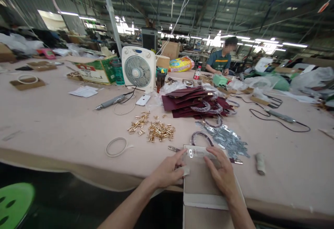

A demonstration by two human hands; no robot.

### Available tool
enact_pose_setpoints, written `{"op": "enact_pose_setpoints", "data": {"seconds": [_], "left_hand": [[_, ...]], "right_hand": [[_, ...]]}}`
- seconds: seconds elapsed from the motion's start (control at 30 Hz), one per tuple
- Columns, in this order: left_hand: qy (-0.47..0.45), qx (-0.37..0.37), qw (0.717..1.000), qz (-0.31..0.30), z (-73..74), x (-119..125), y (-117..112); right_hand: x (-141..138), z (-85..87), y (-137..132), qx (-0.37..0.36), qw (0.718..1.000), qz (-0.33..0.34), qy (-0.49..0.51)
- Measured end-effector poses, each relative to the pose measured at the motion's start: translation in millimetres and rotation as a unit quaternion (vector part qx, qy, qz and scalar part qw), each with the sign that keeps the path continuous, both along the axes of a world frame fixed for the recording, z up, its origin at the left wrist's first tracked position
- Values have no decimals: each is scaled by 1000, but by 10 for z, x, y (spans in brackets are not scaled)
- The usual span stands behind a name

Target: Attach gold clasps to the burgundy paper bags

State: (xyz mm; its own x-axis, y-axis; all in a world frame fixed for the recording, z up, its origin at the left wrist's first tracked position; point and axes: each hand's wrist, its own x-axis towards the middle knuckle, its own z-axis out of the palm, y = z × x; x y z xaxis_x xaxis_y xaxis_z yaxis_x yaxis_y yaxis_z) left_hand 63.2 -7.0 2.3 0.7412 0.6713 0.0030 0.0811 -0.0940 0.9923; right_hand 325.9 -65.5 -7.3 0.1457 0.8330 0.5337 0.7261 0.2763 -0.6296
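A flat beige panel (200, 180) with a pale band across it lies over the table's front edge and hangs toward me. My left hand (171, 170) is at its left edge, index finger stretched to the top left corner beside a small metal plate (190, 153). The other fingers of that hand are curled, and a pale scrap (186, 170) shows at the thumb; I cannot tell if it is gripped or stuck on. Flat on the panel's right side rests my right hand (221, 170), fingers apart. Behind the panel's top edge curves a dark wrapped handle (202, 134) with metal ends.
Gold metal fasteners (160, 131) lie heaped left of centre, grey metal strips (231, 140) to the right. Maroon pieces (188, 102) are stacked beyond. A fan (139, 69), electric screwdrivers (111, 102) and a pale roll (260, 164) are on the table (65, 128). Another person (219, 60) sits across.
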Motion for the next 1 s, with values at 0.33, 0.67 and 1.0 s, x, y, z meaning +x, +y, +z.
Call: {"op": "enact_pose_setpoints", "data": {"seconds": [0.33, 0.67, 1.0], "left_hand": [[22, 69, 997, 28, -26, -25, -5], [54, 94, 993, 39, 13, -8, -11], [58, 127, 989, 57, 207, -147, -99]], "right_hand": [[-711, -12, -82, -44, 984, 170, -37], [-722, -84, -68, -10, 987, 160, -23], [-698, -62, -107, -12, 982, 188, -21]]}}
